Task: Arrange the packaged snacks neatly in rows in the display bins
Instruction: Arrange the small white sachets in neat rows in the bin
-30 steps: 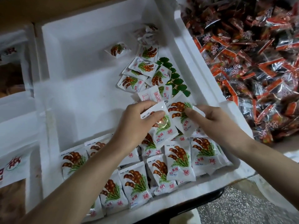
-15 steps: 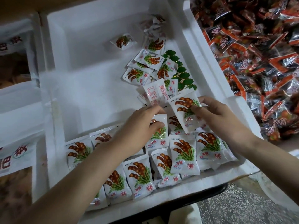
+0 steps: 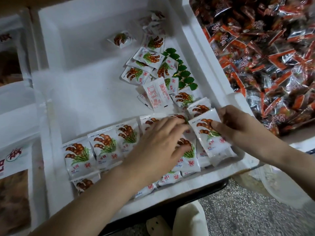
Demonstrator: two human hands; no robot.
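Note:
A white foam bin holds white snack packets printed with brown pods and green leaves. Along its near side several packets lie in rows. A loose heap of the same packets lies at the back right of the bin. My right hand pinches one packet at the right end of the rows, thumb on its face. My left hand lies flat with spread fingers on the packets in the middle of the rows, hiding some.
A second foam bin on the right is piled with red and dark wrapped snacks. On the left stand bagged goods with red lettering. A speckled floor shows below the bin's near rim.
My right hand carried its packet down and right to the end of the rows. My left hand set its packet down and now lies flat on the rows.

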